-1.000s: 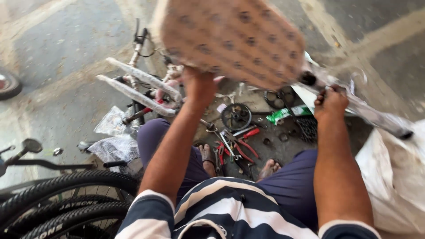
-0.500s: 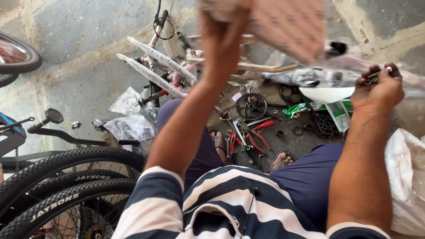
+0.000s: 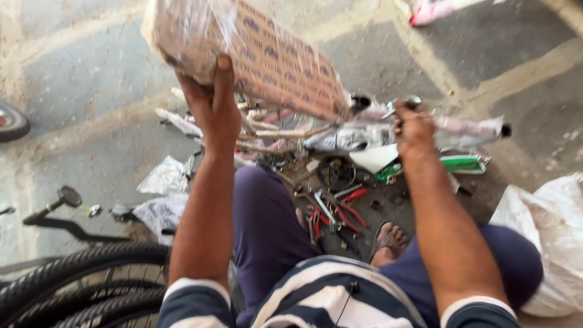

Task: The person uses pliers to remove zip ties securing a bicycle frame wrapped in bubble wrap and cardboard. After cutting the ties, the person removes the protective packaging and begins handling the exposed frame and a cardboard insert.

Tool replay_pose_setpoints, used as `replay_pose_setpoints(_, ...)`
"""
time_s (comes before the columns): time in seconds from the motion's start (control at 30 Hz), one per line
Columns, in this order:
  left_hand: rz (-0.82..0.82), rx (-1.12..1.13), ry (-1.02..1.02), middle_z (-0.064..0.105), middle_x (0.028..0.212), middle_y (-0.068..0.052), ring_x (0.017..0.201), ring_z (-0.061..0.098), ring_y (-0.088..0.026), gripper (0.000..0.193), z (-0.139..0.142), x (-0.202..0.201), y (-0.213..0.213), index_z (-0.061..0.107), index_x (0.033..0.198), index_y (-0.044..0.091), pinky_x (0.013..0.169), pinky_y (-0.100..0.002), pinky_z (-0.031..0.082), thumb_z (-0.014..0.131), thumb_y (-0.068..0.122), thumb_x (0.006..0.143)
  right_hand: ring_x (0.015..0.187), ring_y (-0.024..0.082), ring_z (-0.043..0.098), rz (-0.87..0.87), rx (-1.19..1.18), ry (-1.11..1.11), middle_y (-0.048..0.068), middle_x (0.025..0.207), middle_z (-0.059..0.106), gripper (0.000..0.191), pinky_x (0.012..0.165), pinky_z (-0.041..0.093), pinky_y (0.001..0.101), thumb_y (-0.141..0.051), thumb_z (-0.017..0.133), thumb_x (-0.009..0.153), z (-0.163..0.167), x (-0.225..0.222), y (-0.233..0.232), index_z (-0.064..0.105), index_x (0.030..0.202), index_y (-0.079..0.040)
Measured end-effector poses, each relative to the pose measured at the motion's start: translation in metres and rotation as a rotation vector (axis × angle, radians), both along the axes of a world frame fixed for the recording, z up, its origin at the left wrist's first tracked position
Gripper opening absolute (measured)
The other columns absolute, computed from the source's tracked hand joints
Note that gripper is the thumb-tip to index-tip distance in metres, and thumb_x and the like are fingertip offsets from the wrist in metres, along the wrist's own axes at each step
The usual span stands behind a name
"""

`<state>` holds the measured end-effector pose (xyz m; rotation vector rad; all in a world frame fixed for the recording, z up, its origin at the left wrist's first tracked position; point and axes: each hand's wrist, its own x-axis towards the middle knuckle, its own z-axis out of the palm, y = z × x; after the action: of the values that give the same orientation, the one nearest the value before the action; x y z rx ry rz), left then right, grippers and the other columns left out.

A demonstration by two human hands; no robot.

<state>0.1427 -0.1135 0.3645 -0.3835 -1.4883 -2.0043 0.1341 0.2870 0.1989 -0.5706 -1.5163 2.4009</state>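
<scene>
A large flat piece wrapped in patterned cardboard and clear film (image 3: 255, 51) is held up at one end by the left hand (image 3: 214, 112), whose fingers are curled over the wrapped edge with the thumb pressed against its face. From that grip the piece slants away to the right and downward, and its far end is seen close to the right hand (image 3: 414, 126). The right hand is closed around a wrapped bicycle tube (image 3: 452, 127), a black end of which juts out further to the right (the grip itself is somewhat blurred).

Below both hands, scattered tools with red handles (image 3: 340, 209) are spread on the concrete floor (image 3: 91, 79), beside a small black cog (image 3: 337, 173) and a green and white packet (image 3: 458, 164). A sandalled foot (image 3: 388, 240) rests just below these. Crumpled plastic film (image 3: 164, 179) lies below and left of the left hand, and bicycle tyres (image 3: 79, 279) are seen further down on that side. A white plastic sack (image 3: 546, 237) sits below the right hand.

The slick film could be judged a risk: with only one end pinched, the piece might slip and drop onto the tools or the foot. The loose wrapping may also snag on the tube's end.
</scene>
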Motion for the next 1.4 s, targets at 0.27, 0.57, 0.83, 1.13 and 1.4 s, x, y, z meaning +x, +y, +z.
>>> replay_pose_setpoints(0.27, 0.045, -0.216, -0.082, 0.061, 0.128, -0.020, 0.110, 0.070, -0.024, 0.097, 0.003, -0.022, 0.033, 0.016, 0.159, -0.003, 0.090, -0.036, 0.069, 0.070, 0.055, 0.103, 0.080, 0.011, 0.071, 0.102, 0.760, 0.144, 0.004, 0.091, 0.077, 0.007, 0.075, 0.058, 0.0267, -0.008, 0.080, 0.091, 0.036, -0.075, -0.030, 0.077, 0.096, -0.004)
replay_pose_setpoints(0.57, 0.005, -0.246, -0.048, 0.066, 0.105, -0.014, 0.079, 0.067, -0.013, 0.081, 0.002, -0.059, 0.055, 0.028, 0.152, -0.001, 0.074, -0.030, 0.062, 0.070, 0.051, 0.107, 0.077, 0.011, 0.071, 0.224, 0.909, -0.043, 0.004, 0.088, 0.076, 0.008, 0.072, 0.060, 0.0273, -0.011, 0.080, 0.087, 0.049, -0.083, -0.005, 0.076, 0.093, -0.006)
replay_pose_setpoints(0.83, 0.050, -0.246, 0.027, 0.063, 0.120, -0.010, 0.101, 0.061, -0.012, 0.068, -0.002, -0.070, 0.060, 0.032, 0.152, 0.002, 0.088, -0.028, 0.052, 0.073, 0.040, 0.114, 0.077, 0.011, 0.071, 0.328, 0.875, -0.121, 0.005, 0.088, 0.076, 0.008, 0.073, 0.062, 0.0288, -0.012, 0.080, 0.088, 0.053, -0.101, -0.005, 0.074, 0.090, -0.008)
replay_pose_setpoints(1.13, 0.030, -0.225, 0.035, 0.064, 0.118, -0.008, 0.099, 0.064, -0.012, 0.065, 0.000, -0.068, 0.062, 0.032, 0.151, 0.004, 0.085, -0.028, 0.055, 0.073, 0.039, 0.115, 0.068, 0.013, 0.067, 0.437, 0.717, -0.239, 0.007, 0.081, 0.074, 0.012, 0.061, 0.060, 0.0303, -0.016, 0.082, 0.089, 0.057, -0.090, -0.008, 0.075, 0.088, -0.007)
replay_pose_setpoints(1.4, 0.164, -0.300, -0.173, 0.069, 0.109, -0.011, 0.072, 0.051, -0.019, 0.070, 0.001, -0.066, 0.070, 0.036, 0.150, 0.004, 0.065, -0.036, 0.040, 0.073, 0.036, 0.100, 0.059, 0.014, 0.067, 0.498, 0.437, -0.214, 0.007, 0.074, 0.072, 0.010, 0.054, 0.057, 0.0303, -0.014, 0.079, 0.092, 0.054, -0.082, -0.003, 0.075, 0.089, -0.006)
